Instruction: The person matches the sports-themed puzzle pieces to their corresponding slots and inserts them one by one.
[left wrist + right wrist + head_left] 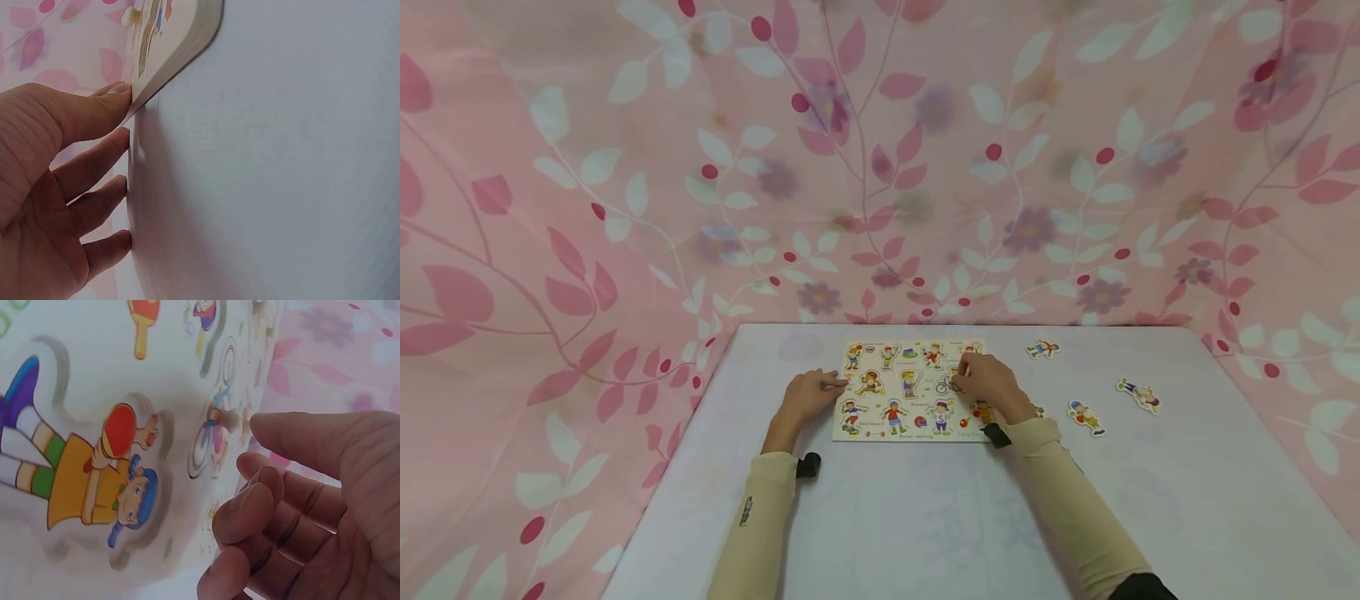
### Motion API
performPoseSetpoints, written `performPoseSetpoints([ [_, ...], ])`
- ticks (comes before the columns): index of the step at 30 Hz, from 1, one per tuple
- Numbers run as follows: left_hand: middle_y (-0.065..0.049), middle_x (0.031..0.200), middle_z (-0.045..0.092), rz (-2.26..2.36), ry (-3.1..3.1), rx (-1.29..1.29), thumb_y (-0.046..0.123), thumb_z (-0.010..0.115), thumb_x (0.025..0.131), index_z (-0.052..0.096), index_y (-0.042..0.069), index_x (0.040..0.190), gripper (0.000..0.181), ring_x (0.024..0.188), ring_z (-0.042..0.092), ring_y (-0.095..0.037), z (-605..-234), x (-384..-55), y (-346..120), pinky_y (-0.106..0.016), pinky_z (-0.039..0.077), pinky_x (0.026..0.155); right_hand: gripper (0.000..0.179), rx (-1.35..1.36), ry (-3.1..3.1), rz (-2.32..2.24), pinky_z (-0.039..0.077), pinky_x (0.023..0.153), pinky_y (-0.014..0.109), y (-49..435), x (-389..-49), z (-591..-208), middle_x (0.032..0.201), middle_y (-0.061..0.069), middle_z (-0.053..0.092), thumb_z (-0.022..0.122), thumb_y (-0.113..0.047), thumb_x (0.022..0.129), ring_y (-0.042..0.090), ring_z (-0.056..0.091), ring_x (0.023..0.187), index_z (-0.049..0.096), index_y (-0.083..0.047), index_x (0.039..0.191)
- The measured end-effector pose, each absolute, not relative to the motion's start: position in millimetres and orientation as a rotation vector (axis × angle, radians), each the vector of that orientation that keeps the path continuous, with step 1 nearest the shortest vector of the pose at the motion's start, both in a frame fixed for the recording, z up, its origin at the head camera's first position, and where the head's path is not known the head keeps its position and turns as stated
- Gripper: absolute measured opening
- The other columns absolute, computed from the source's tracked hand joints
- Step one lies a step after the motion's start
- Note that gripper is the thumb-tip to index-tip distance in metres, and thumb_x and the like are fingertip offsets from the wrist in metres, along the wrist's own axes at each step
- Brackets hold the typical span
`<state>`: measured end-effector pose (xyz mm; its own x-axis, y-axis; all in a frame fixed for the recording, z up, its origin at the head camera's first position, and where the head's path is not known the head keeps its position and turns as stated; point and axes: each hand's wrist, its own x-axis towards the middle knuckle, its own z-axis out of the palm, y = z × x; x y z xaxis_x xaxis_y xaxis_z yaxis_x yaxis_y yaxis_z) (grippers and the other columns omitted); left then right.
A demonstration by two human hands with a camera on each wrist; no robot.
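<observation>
A wooden peg puzzle board (880,432) with cartoon sports figures lies on the table. My left hand (809,392) is at its left edge. In the left wrist view the thumb (112,109) rests against the board's edge, with the other fingers spread near the tabletop. Over the right part of the board, my right hand (992,385) is beside the cyclist piece (206,434). Its thumb and index fingertips stand apart, close to that piece's peg (231,420); no clear grip on it shows. The table-tennis girl piece (87,481) sits in its recess nearby.
Loose figure pieces lie right of the board: one near the back (1043,348), one in a blue cap (1086,417), and one farther right (1138,396). Another (1038,410) is partly hidden by the right arm. A pink floral cloth (880,167) hangs behind the white table (880,517).
</observation>
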<state>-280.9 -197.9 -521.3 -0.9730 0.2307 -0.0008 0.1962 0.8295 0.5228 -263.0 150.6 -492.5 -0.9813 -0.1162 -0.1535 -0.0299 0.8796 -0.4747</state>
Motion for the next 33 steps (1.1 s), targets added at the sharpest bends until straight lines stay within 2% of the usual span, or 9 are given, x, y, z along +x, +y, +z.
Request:
performPoseSetpoints([
  [16,-0.004,0.133,0.062,0.829,2.943,0.328,0.024,0.071,0.091,0.077,0.019,0.112,0.022,0.137,0.041,-0.036,-523,-282,-198,-0.054,0.028,0.113,0.02,-0.132,2.916,-0.72,0.039,0.054,0.03,150,-253,-478,0.078,0.002,0.061,0.067,-0.029,0.093,0.019,0.052,0.066,0.064,-0.009,0.096],
  [23,-0.004,0.132,0.062,0.832,2.952,0.337,0.023,0.071,0.091,0.077,0.019,0.111,0.021,0.136,0.042,-0.037,-524,-282,-199,-0.055,0.028,0.112,0.02,-0.167,2.932,-0.766,0.037,0.05,0.03,154,-247,-469,0.071,0.002,0.057,0.068,-0.029,0.092,0.019,0.05,0.063,0.063,-0.009,0.093],
  [33,-0.005,0.132,0.062,0.838,2.95,0.348,0.022,0.071,0.091,0.077,0.019,0.111,0.021,0.136,0.042,-0.038,-527,-283,-199,-0.056,0.028,0.112,0.018,-0.142,2.939,-0.791,0.041,0.055,0.031,164,-245,-470,0.078,0.002,0.06,0.067,-0.029,0.093,0.019,0.052,0.067,0.065,-0.011,0.095],
])
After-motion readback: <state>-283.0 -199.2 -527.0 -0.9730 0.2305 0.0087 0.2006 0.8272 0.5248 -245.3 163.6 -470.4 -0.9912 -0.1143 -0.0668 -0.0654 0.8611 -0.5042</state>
